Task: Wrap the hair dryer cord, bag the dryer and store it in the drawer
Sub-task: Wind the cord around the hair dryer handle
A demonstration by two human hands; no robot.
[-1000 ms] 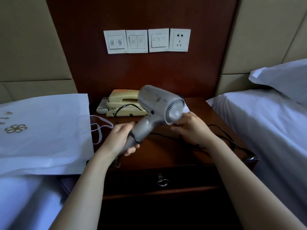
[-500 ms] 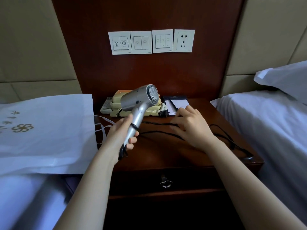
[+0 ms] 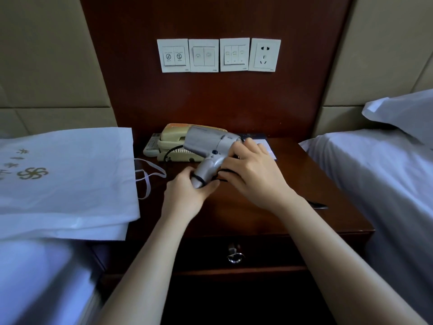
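Nearest, at six o'clock, the drawer [image 3: 234, 245] sits closed, its contents hidden. At nine o'clock the white bag [image 3: 65, 174] lies flat, its inside unseen. Over the nightstand [image 3: 293, 214], the left hand [image 3: 185, 195] clamps the hair dryer [image 3: 206, 141] by its handle's end, forearm reaching forward. The right hand [image 3: 253, 174], fingers curled, pinches the black cord [image 3: 226, 171] against the handle. At twelve o'clock sits a telephone [image 3: 172, 140].

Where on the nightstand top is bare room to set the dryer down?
Bare wood: the dark wooden nightstand's front strip, and its right side beside the white bed, apart from a black cord end. Crowded: the back, with beige telephone and white notepad; the left, under the white bag's handles.
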